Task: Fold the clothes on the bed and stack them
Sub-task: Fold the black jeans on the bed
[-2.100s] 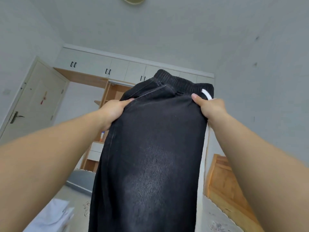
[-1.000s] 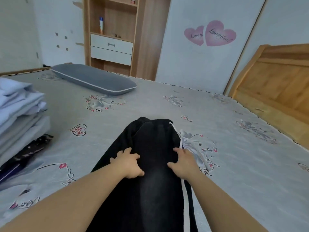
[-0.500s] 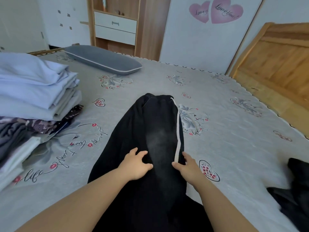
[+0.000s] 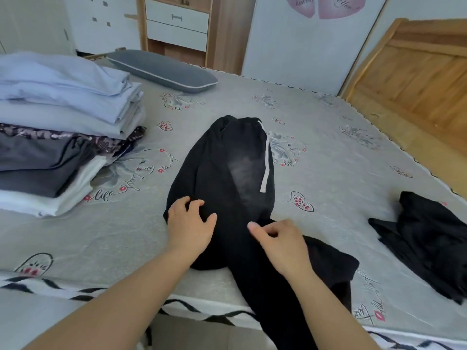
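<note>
Grey flowered bed [image 4: 328, 160] fills my view, with black trousers [image 4: 227, 173] lying at centre, waistband toward 12 o'clock and legs hanging over the near edge. My left hand [image 4: 188, 227] rests on them with loosely spread fingers; my right hand [image 4: 279, 239] pinches the cloth. 1 folded stack [image 4: 58, 127] sits at 10 o'clock, another black garment [image 4: 429, 238] at 3.

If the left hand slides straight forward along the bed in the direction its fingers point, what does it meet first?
The left hand rests on the black trousers, so it would only slide further up them, probably toward the white drawstring near the waistband. Nothing else seems to lie in that line.
</note>
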